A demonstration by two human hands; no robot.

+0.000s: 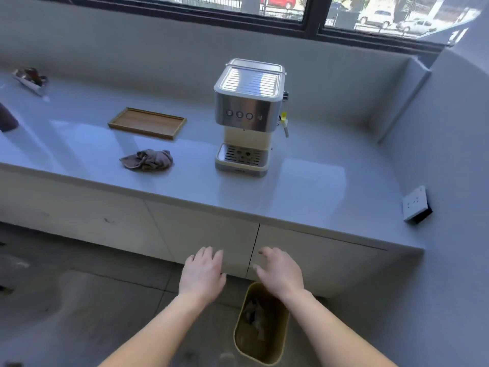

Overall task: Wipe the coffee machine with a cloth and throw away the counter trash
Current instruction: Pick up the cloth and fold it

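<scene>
Counter [304,192]: coffee machine [248,115] upright at centre. Bin [262,327] on near floor (crumpled trash inside). Cloth [148,160] bunched left of machine. Left hand [202,276], right hand [281,274]: fingers spread, empty, above bin.

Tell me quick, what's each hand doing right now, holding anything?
Left hand: open, fingers spread, holding nothing, in front of the cabinet.
Right hand: open, holding nothing, above the bin.
</scene>
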